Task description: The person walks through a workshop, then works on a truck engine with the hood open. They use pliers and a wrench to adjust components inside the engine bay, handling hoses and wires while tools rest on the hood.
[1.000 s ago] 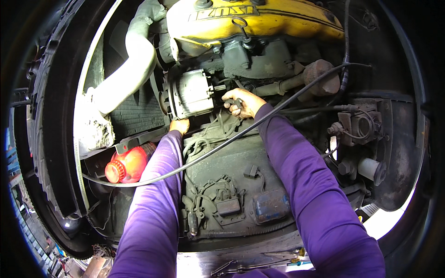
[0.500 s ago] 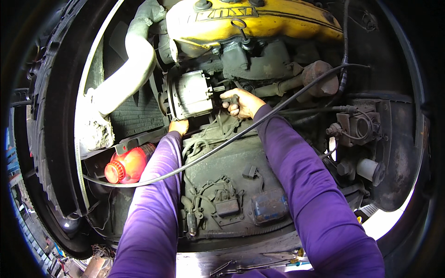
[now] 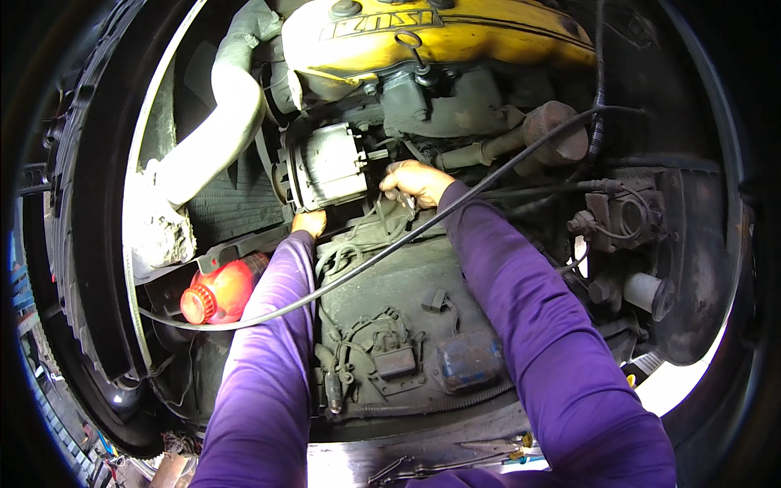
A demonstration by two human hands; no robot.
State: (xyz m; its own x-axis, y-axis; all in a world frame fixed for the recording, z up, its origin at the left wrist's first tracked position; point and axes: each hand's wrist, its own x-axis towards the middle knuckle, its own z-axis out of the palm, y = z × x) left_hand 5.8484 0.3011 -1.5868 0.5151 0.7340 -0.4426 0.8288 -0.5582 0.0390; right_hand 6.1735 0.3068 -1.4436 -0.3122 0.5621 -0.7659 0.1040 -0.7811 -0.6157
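A silver alternator [image 3: 327, 167] is mounted low on the engine's side, with a shaft or stud sticking out toward the right. Beneath its lower left edge, my left hand [image 3: 309, 222] reaches in; its fingers are hidden under the housing. My right hand [image 3: 416, 180] is just right of the alternator, fingers curled and closed. Something small and partly metallic shows below these fingers, too covered to name. Thin wires [image 3: 380, 210] run down beside the fingertips.
A yellow engine cover [image 3: 455, 41] lies above. A pale hose [image 3: 215, 130] bends down the left side. One long black cable [image 3: 358, 281] crosses over both forearms. Left of my left forearm sits a red bottle [image 3: 224, 293]. A rusty blue box [image 3: 470, 361] is between the arms.
My right hand has turned with its back more upward and dropped slightly; the dark piece seen between its fingers before is now mostly hidden. My left hand stays under the alternator.
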